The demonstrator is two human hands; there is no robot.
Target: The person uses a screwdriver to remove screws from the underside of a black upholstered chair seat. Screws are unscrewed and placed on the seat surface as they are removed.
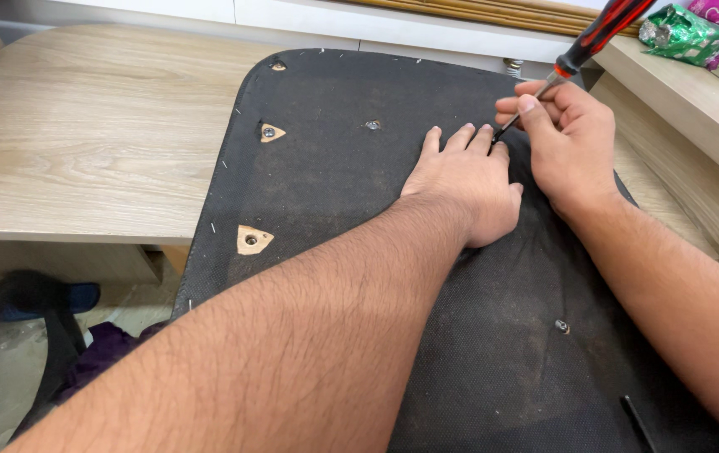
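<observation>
left hand flat, fingers spread, on black panel; right hand curled around tilted screwdriver

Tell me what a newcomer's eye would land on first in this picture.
First, the two bare forearms reaching in from the bottom, ending in the left hand pressed flat on a large black fabric-covered panel that lies across a light wooden desk. Just right of it, the right hand grips a red-and-black screwdriver, tip down by the left fingers. On the panel's left side, triangular cut-outs expose wood and screws.
</observation>
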